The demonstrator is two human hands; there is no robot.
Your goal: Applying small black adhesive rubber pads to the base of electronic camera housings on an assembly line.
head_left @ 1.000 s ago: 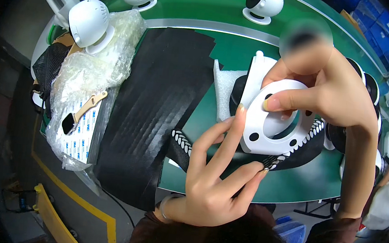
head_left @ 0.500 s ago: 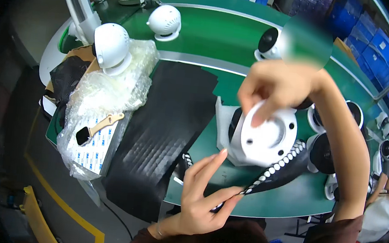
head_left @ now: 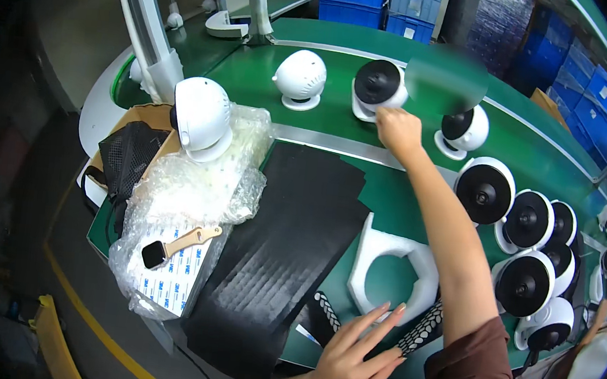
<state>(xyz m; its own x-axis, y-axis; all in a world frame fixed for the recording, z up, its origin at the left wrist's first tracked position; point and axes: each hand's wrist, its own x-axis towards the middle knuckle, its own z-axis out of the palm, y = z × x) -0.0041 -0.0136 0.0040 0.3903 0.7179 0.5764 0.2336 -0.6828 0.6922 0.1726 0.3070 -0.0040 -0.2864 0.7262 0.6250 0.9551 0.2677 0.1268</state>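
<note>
My right hand (head_left: 398, 135) is closed on the lower part of a white round camera (head_left: 379, 87) with a black front, which stands on the green belt. Closer to me, my left hand (head_left: 347, 365) pinches the end of a black strip with white oval pads (head_left: 421, 331) between thumb and index finger; its other fingers stretch forward. Just beyond those fingers lies a white foam cradle (head_left: 421, 292) with a round opening and nothing in it. Another padded black strip (head_left: 327, 310) lies to the left of this hand.
Several finished-looking cameras (head_left: 524, 284) crowd the right side. More stand along the belt, including a white one (head_left: 301, 80). A black sheet (head_left: 294, 210) covers the middle left, beside bubble wrap (head_left: 193, 193) and a watch (head_left: 155, 254). Blue crates (head_left: 351, 0) are stacked behind.
The white camera has gone from the foam cradle to the belt with my right hand, which moved away from me. My left hand stays by the strip. The whole view has shifted.
</note>
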